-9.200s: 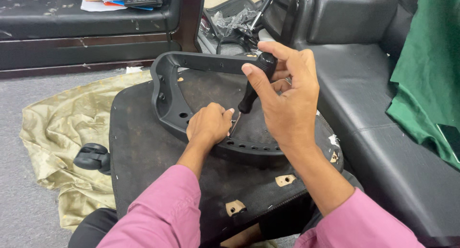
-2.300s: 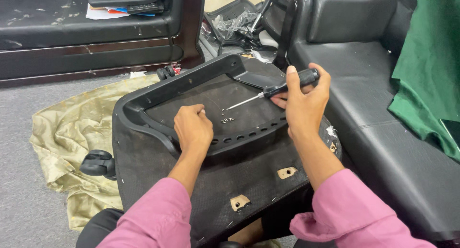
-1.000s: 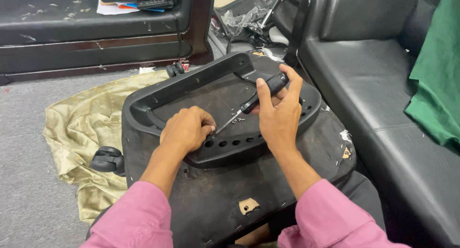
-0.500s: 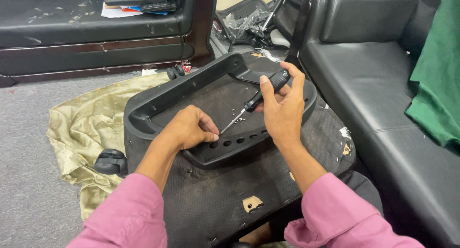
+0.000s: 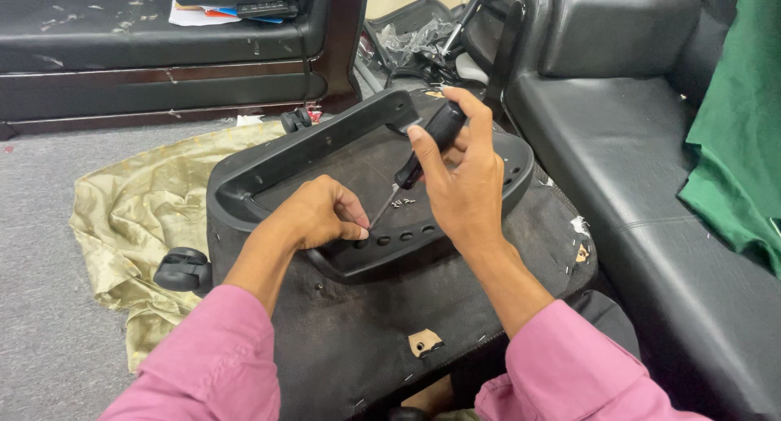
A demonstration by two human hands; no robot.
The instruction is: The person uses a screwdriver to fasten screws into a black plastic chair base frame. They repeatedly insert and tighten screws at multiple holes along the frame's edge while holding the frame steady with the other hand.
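My two hands work over one upturned seat [image 5: 455,307]: the right hand [image 5: 460,185] is wrapped around one screwdriver [image 5: 415,165] — black handle, thin steel shaft — its tip down at the frame [image 5: 325,144]. My left hand [image 5: 321,213] pinches narrow beside that tip, though I cannot tell what it grips. The frame is one smooth black plastic loop lying on the seat's coarse fabric underside. Two casters [image 5: 183,268] show, and one crumpled golden cloth [image 5: 138,218] lies on the floor.
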